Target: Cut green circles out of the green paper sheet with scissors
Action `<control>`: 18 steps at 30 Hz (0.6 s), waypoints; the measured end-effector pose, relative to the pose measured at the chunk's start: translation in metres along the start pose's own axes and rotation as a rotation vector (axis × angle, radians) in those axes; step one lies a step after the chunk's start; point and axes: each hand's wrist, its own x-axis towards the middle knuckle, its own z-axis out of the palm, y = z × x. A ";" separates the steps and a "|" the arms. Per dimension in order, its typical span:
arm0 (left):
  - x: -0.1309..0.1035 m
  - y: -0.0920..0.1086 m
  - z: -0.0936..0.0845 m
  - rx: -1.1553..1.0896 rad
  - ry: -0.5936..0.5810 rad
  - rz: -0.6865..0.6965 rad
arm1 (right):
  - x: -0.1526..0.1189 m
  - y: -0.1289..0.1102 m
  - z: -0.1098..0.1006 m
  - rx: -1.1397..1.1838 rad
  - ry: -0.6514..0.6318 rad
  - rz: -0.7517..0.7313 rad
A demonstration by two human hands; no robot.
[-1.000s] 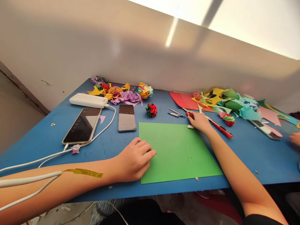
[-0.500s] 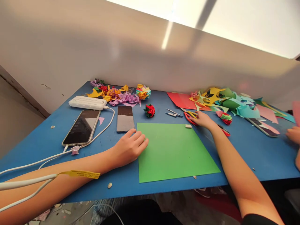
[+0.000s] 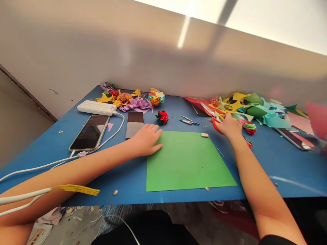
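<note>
My right hand (image 3: 230, 127) is closed around the red and yellow handles of a pair of scissors (image 3: 208, 110), whose blades point away toward the back left. My left hand (image 3: 148, 139) lies palm down with its thumb apart, resting at the upper left edge of a green sheet of paper (image 3: 189, 166). A small white eraser (image 3: 204, 135) sits on the sheet's far right corner. Just beyond the sheet is a crumpled red and dark green paper flower (image 3: 162, 117). Two slim pointed tools (image 3: 189, 120) lie between that flower and the scissors.
At left are a white power bank (image 3: 97, 107), a phone (image 3: 90, 132) on a cable, and another phone (image 3: 135, 123) by my left hand. Crumpled paper (image 3: 139, 103) and coloured scraps (image 3: 265, 112) line the back. A phone (image 3: 292, 137) lies far right, near a blurred pink sheet (image 3: 318, 119).
My right hand has picked up the scissors and moved them slightly right. My left hand has shifted a little up the sheet, its thumb now spread. The co-worker's hand at right is no longer clearly visible.
</note>
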 end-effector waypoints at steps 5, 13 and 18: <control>0.042 -0.004 -0.024 -0.062 -0.161 -0.093 | -0.006 -0.005 0.000 0.132 -0.001 -0.009; 0.055 0.000 -0.025 -0.060 -0.331 -0.119 | -0.005 -0.009 0.006 0.387 -0.062 -0.159; 0.053 0.000 -0.022 -0.077 -0.350 -0.129 | -0.014 -0.019 0.002 0.516 0.087 -0.243</control>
